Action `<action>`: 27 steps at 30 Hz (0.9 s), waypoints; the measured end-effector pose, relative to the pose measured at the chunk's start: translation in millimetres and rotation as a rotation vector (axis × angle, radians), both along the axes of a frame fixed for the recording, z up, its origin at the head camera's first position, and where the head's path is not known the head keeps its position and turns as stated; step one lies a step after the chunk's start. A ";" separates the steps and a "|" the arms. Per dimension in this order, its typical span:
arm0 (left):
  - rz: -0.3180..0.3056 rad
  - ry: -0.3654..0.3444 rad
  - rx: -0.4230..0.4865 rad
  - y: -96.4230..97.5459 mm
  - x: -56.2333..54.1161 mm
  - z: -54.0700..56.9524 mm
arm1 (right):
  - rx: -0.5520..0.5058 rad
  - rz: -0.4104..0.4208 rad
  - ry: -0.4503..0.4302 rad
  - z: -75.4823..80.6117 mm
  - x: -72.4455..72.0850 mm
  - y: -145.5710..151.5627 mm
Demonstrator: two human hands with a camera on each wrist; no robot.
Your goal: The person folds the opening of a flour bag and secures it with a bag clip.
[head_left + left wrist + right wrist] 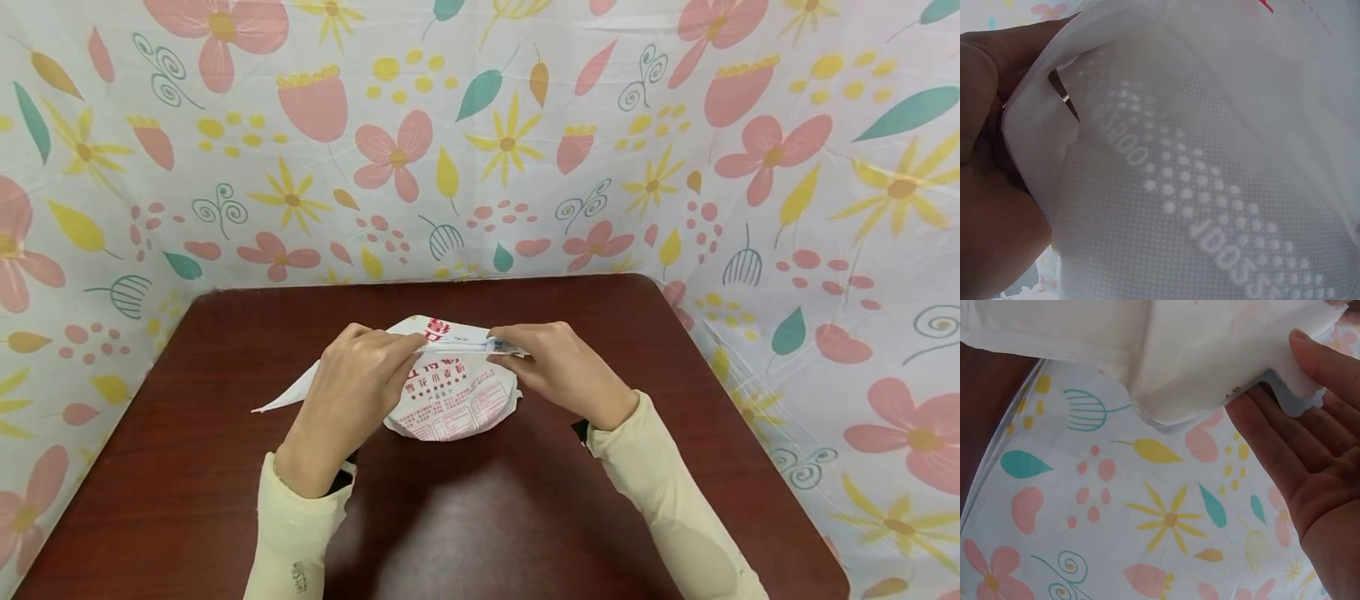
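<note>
A white flour bag (450,408) with red print stands on the table, partly hidden by both hands. My left hand (348,387) pinches its top edge at the left. The right hand (566,367) pinches the same edge at the right, thumb and fingers on opposite sides. Between them the edge runs as a thin, straight, shiny strip (457,345). Dotted white bag material (1210,187) fills most of the left wrist view, with a small gap near the left hand (997,206). In the right wrist view, a scalloped pale edge lies between the right hand's fingers (1310,437).
The dark red-brown wooden table (187,500) reaches back to a floral cloth (480,167) that hangs behind it and along both sides. A white corner flap of the bag (288,392) sticks out to the left, beyond the left hand.
</note>
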State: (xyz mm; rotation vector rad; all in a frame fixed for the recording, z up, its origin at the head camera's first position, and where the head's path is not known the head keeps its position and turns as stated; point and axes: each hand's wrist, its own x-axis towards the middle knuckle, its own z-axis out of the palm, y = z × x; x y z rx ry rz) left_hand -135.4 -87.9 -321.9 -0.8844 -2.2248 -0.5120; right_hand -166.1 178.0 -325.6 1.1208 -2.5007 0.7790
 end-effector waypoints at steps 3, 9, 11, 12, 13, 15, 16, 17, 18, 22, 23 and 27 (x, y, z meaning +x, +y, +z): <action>-0.006 0.003 0.004 0.4 -0.2 -0.7 | 0.003 0.019 0.014 3.0 -0.1 -0.2; 0.010 0.038 -0.006 0.2 -1.0 0.9 | 0.039 0.025 0.049 4.7 -2.4 -6.1; 0.013 0.042 -0.007 -0.2 -1.1 1.0 | 0.045 0.023 0.064 3.4 -2.6 -7.9; 0.013 0.043 -0.007 -0.4 -1.0 0.9 | 0.049 0.022 0.073 2.7 -2.5 -8.7; 0.013 0.044 -0.007 -0.5 -0.9 0.8 | 0.054 0.022 0.083 1.8 -2.6 -9.4; 0.013 0.047 -0.006 -0.9 -0.9 0.2 | 0.062 0.021 0.105 0.1 -2.8 -10.7; 0.012 0.048 -0.006 -0.6 -0.9 0.0 | 0.066 0.017 0.118 -1.0 -2.6 -10.6; 0.012 0.050 -0.006 -0.3 -0.9 -0.3 | 0.068 0.013 0.128 -1.9 -2.5 -10.5; 0.011 0.052 -0.005 0.0 -0.9 -0.5 | 0.070 0.010 0.136 -2.7 -2.2 -10.4; 0.006 0.059 -0.003 0.8 -1.2 -1.3 | 0.073 -0.006 0.149 -5.0 -1.7 -9.3; 0.003 0.059 -0.001 1.0 -1.3 -1.3 | 0.073 -0.007 0.142 -5.2 -1.7 -9.0; -0.009 0.053 0.010 1.5 -1.5 -0.6 | 0.067 -0.017 0.099 -4.5 -2.5 -7.3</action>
